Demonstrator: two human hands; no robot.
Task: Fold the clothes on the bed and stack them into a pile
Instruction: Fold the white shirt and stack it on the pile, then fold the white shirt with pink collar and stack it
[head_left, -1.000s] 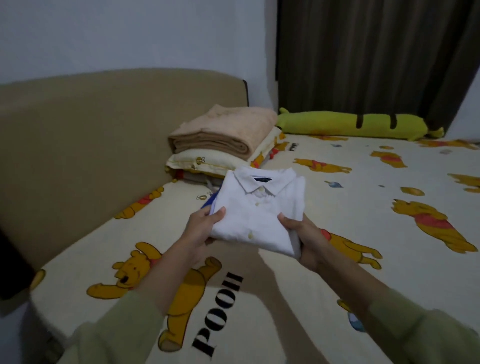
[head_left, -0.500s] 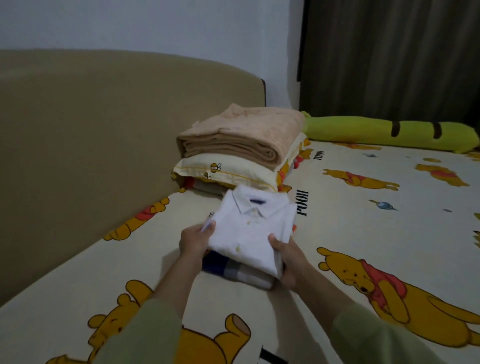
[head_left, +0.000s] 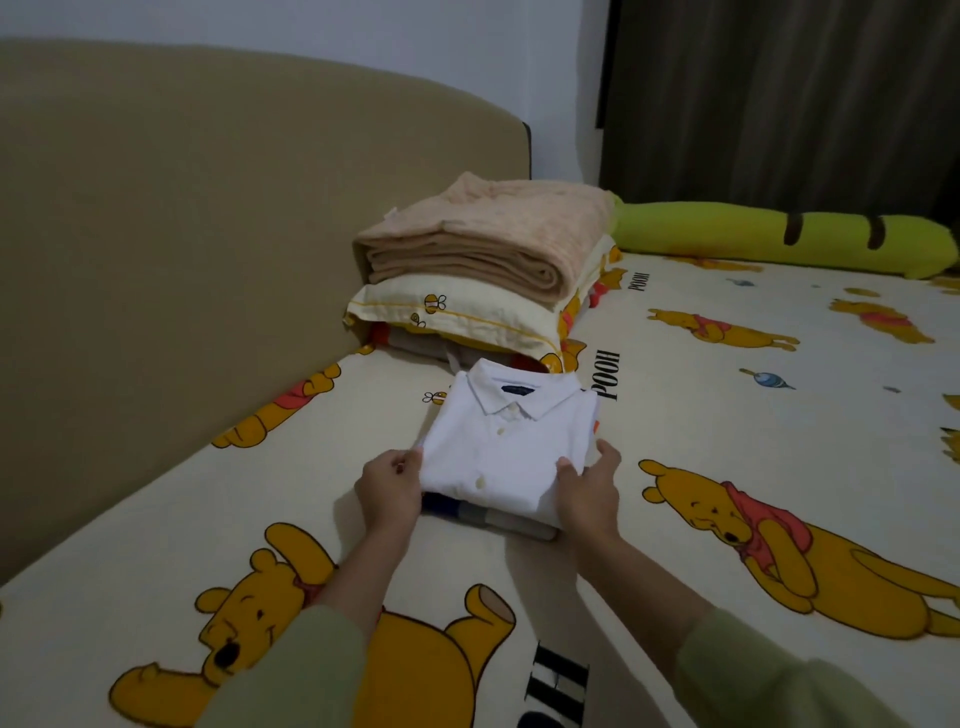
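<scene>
Squarely between both hands (head_left: 389, 488) lies the shirt (head_left: 506, 447).

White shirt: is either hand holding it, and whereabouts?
Both hands. The left hand pinches the folded white shirt at its near-left edge; the right hand holds its near-right corner. It lies on a striped folded garment.

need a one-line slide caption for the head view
Both hands, left and right, grip a folded white shirt resting on a striped garment on the bed.
</scene>
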